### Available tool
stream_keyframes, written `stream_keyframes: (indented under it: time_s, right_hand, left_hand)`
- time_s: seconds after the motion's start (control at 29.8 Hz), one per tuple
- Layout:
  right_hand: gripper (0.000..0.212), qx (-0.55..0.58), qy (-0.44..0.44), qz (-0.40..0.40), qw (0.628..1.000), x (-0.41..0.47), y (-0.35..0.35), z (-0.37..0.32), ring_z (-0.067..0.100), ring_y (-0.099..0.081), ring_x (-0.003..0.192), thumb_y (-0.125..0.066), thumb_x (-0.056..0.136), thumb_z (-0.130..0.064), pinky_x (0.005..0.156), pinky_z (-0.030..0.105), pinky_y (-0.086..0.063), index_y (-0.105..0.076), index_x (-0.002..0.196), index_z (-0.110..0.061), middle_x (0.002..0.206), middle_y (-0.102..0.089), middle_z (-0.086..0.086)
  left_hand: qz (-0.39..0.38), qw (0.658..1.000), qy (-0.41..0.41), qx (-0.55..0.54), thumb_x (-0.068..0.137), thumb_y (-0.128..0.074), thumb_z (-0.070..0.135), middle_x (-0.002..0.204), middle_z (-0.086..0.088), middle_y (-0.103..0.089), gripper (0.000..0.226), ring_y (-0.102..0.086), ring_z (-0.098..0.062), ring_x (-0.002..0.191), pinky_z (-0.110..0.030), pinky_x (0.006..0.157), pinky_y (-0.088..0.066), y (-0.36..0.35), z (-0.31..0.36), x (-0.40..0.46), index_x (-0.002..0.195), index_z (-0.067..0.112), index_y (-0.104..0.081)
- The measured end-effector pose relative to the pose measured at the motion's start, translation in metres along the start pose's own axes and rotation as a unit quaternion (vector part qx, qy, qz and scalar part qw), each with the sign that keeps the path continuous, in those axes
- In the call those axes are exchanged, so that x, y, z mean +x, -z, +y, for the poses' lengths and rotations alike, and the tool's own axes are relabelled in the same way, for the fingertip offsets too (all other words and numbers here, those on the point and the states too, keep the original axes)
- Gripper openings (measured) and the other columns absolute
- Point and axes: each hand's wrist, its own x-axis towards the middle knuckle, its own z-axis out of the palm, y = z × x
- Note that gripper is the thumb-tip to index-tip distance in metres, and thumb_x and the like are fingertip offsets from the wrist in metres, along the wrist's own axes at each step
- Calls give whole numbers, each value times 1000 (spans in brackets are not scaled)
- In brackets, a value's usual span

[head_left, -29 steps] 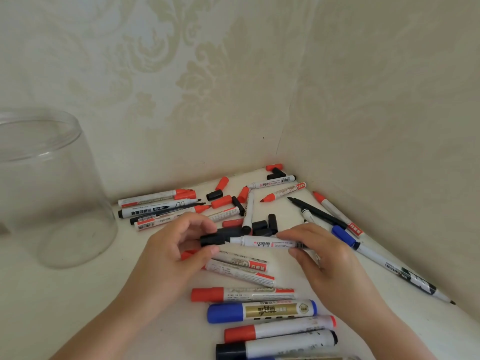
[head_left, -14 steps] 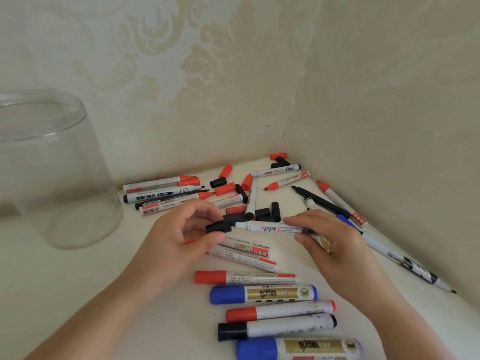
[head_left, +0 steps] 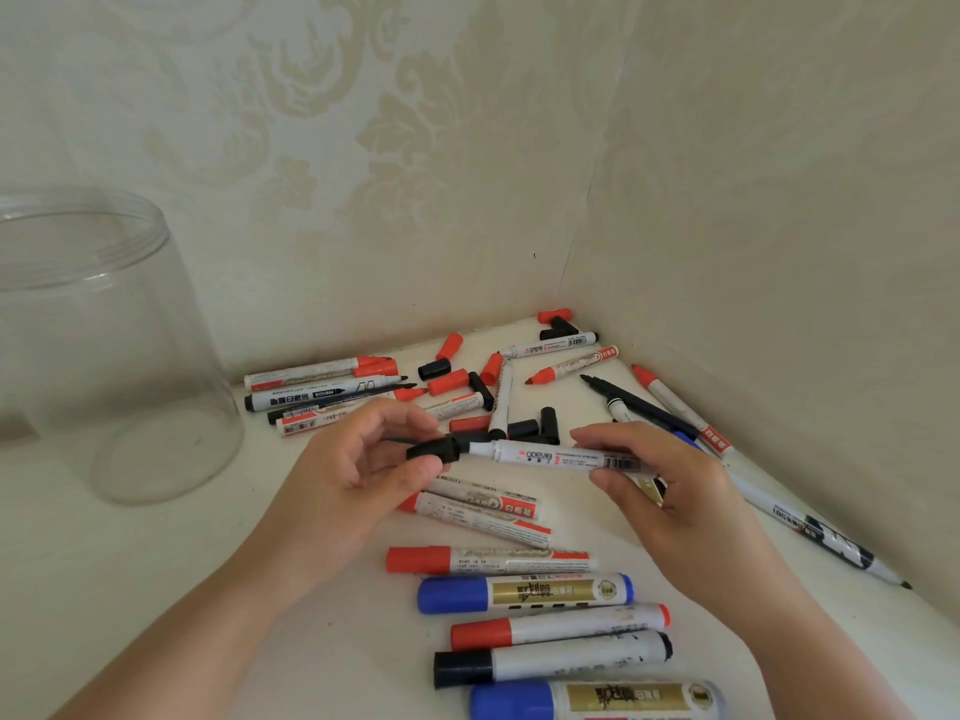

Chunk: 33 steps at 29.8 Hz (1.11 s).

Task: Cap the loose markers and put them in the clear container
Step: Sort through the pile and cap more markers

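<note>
Closest to the person, a row of capped markers lies side by side on the white counter (head_left: 130,589): a blue one (head_left: 597,701) at the bottom edge, then a black-capped one (head_left: 553,663), a red-capped one (head_left: 558,627), another blue marker (head_left: 524,593) and a slim red-capped one (head_left: 488,560).

Just beyond them both hands are raised over the counter. The left hand (head_left: 358,475) pinches a black cap (head_left: 434,450) between thumb and fingertips, its grip clenched on the cap. The right hand (head_left: 670,491) grasps the barrel end of a white marker (head_left: 556,456), held level, its tip pointing left and meeting the mouth of the cap; whether the cap is fully seated I cannot tell. Two more red-ended markers (head_left: 483,511) lie on the counter below the held one.

Farther back, loose markers and red and black caps (head_left: 530,427) are scattered toward the corner of the wall, among them an uncapped red marker (head_left: 571,365) and a thin black pen (head_left: 639,405). A long white pen (head_left: 810,527) lies along the right wall.

Well off to the left stands the clear jar (head_left: 98,356), upright and open at the top, with no markers inside.
</note>
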Motion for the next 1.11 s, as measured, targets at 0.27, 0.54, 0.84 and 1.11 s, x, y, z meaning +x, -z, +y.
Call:
stream_keyframes:
  time_s: [0.27, 0.54, 0.84, 1.11]
  right_hand:
    - [36, -12, 7, 6, 1000, 0, -1, 1, -19, -48, 99, -59, 85, -9, 75, -2, -35, -57, 105, -38, 100, -56, -32]
    - [35, -3, 25, -2, 1000, -1, -3, -2, -16, -49, 98, -60, 84, -4, 74, -2, -35, -60, 103, -34, 100, -60, -26]
    - [38, -17, 40, -6, 999, 0, -4, 1, -13, -50, 101, -60, 84, -2, 79, 0, -37, -61, 103, -34, 101, -59, -26]
    - [37, -3, 53, -22, 998, 0, -2, -2, -5, -55, 101, -63, 82, -3, 85, 6, -40, -66, 101, -35, 98, -64, -25]
  left_hand:
    - [31, 998, -4, 50, 78, -51, 32, 100, 11, -68, 27, -62, 4, 94, -3, 76, -43, -1, 5, -1, 103, 35, -60]
    - [34, 996, 36, -70, 70, -71, -8, 81, 10, -70, 30, -66, -3, 81, -10, 66, -49, 0, -2, 1, 87, 13, -56]
    - [-3, 997, 18, -74, 58, -71, 10, 82, 8, -67, 29, -65, -5, 81, -14, 65, -51, 1, -4, -1, 83, 20, -62]
    - [-39, 983, -35, 177, 81, -65, 11, 101, 29, -63, 34, -61, 6, 93, -7, 76, -45, -3, -2, -7, 95, 42, -61]
